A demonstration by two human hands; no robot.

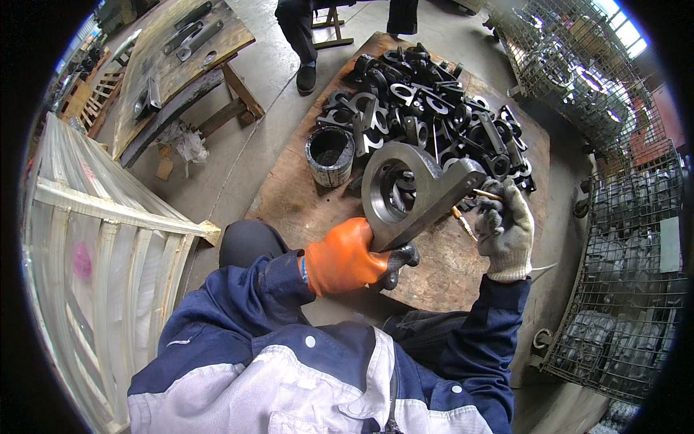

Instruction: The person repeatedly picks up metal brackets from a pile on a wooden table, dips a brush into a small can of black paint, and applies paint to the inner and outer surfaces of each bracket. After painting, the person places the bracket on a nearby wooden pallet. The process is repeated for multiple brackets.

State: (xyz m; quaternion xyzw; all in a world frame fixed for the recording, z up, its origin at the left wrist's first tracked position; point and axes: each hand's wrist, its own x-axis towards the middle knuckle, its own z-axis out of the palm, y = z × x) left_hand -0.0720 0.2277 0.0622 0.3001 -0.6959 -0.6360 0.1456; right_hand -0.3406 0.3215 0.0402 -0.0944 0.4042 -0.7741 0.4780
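Observation:
My left hand (pixel 347 257), in an orange glove with dark fingertips, is closed around the lower edge of a bare grey metal bracket (pixel 417 155). The bracket is tilted, with a large round bore at one end and a straight arm running to the right. My right hand (pixel 504 228), in a whitish glove with grey on the fingers, pinches a thin brownish rod (pixel 489 194) close to the tip of that arm. Whether the rod touches the bracket, I cannot tell. Just left of the right hand is a slim pale-and-brass piece (pixel 463 223); its link to the rod is unclear.
A wooden board (pixel 289 189) bears a heap of dark metal brackets (pixel 434 98) and a round tub (pixel 330 163). Wire cages (pixel 629 267) of metal parts stand right, a pale slatted crate (pixel 116 210) left. Beyond are a wooden table (pixel 155 76) and another person's legs (pixel 296 36).

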